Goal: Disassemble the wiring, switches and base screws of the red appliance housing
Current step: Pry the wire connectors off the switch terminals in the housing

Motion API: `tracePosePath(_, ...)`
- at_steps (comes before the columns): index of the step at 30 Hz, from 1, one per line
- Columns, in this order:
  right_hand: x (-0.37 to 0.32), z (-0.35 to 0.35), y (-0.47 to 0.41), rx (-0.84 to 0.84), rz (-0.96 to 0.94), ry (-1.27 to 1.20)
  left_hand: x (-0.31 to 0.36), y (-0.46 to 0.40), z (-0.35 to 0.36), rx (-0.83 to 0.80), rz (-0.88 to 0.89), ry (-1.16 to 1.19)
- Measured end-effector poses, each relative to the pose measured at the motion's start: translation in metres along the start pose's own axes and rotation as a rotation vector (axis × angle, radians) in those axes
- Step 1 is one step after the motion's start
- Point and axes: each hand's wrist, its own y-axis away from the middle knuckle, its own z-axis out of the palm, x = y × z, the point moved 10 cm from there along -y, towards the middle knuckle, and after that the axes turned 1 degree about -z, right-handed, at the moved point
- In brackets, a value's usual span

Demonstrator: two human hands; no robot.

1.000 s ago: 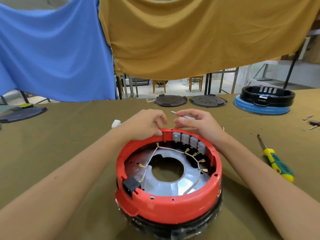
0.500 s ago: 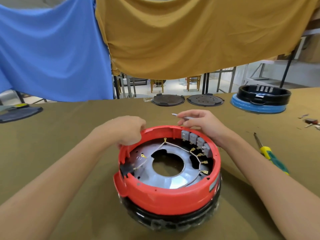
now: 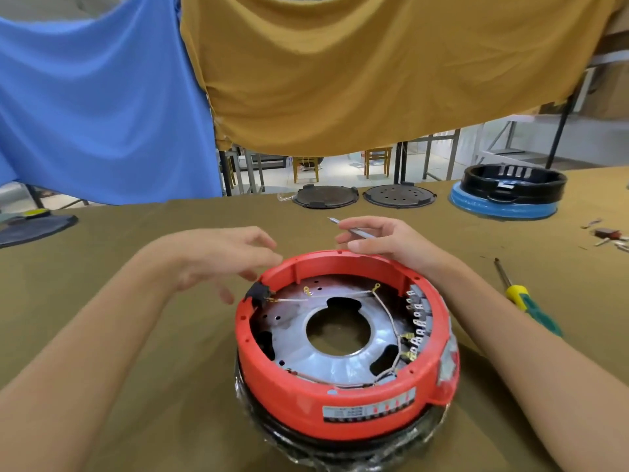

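The round red appliance housing [image 3: 340, 400] sits open side up on the table in front of me. Inside lie a silver metal plate [image 3: 326, 359], thin wires [image 3: 384, 311] with brass terminals, a row of grey switches [image 3: 420, 318] along the right wall and a black socket [image 3: 257, 294] at the left rim. My left hand [image 3: 221, 257] hovers by the left rim with relaxed fingers, holding nothing. My right hand [image 3: 384, 240] rests behind the far rim and pinches a slim silver tool [image 3: 347, 226].
A yellow-and-green screwdriver [image 3: 524, 298] lies to the right. Small loose parts [image 3: 609, 236] sit at the far right. Two dark round plates [image 3: 364, 195] and a black-and-blue housing [image 3: 507, 192] stand at the table's far edge. A dark disc [image 3: 34, 226] lies far left.
The housing has turned clockwise: the black socket went from the near left to the far left rim and the switches came round to the right. My left hand let go of the rim.
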Motion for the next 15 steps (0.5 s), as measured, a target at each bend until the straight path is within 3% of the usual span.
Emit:
tracePosePath(5, -0.001, 0.001, 0.0, -0.04, 0.006, 0.099, -0.013, 0.036, 0.022, -0.141, -0.05, -0.041)
tracePosePath(10, -0.005, -0.005, 0.003, 0.0, 0.017, 0.174, 0.0, 0.025, 0.027, -0.047, 0.032, -0.04)
tracePosePath(15, -0.003, -0.012, 0.005, 0.098, 0.011, 0.228, 0.02, 0.006, 0.015, -0.073, 0.202, -0.069)
